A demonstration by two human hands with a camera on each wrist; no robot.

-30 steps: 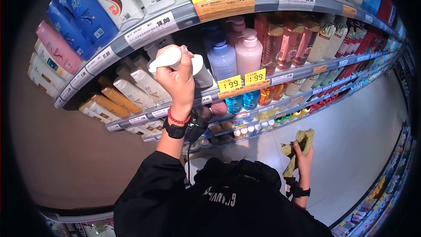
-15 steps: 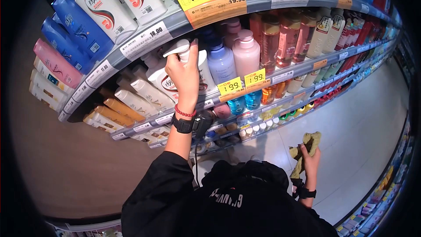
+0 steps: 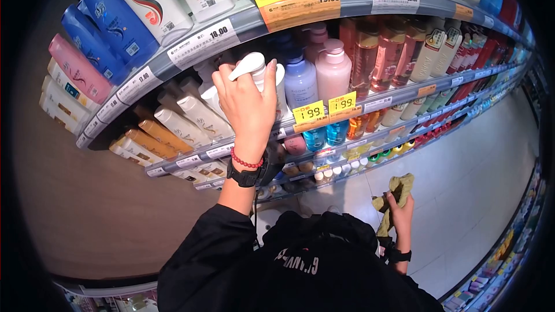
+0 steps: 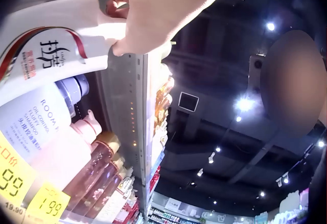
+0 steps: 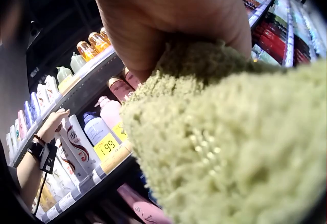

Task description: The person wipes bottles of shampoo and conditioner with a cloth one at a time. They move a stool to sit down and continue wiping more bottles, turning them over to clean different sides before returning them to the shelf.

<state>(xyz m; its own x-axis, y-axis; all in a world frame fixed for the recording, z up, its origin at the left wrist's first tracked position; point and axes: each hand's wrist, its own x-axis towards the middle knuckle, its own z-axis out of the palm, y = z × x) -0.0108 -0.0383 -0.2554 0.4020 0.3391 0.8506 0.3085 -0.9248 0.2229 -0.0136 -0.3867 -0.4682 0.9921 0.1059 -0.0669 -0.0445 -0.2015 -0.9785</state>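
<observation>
My left hand (image 3: 247,107) reaches into the shelf below the large price tag and grips a white pump bottle by its neck. The bottle's pump head (image 3: 252,65) shows above the fingers. In the left wrist view the white pump bottle (image 4: 46,45) carries a red and black swirl, with fingers and thumb around its narrow top. A lilac pump bottle (image 3: 300,80) and a pink pump bottle (image 3: 333,72) stand just right of it. Lower down, away from the shelf, my right hand (image 3: 403,214) holds a crumpled green cloth (image 3: 401,186), fluffy in the right wrist view.
Above the left hand runs the upper shelf's edge (image 3: 347,4), bearing price labels and rows of bottles. Blue bottles (image 3: 115,20) stand on it at left. White slanted bottles (image 3: 199,114) line the lower shelf. Grey floor (image 3: 451,196) lies around the right hand.
The white pump bottle and my left hand have shifted right along the shelf, and the spout, large and tipped toward the camera at first, sits farther in. My right hand keeps the cloth.
</observation>
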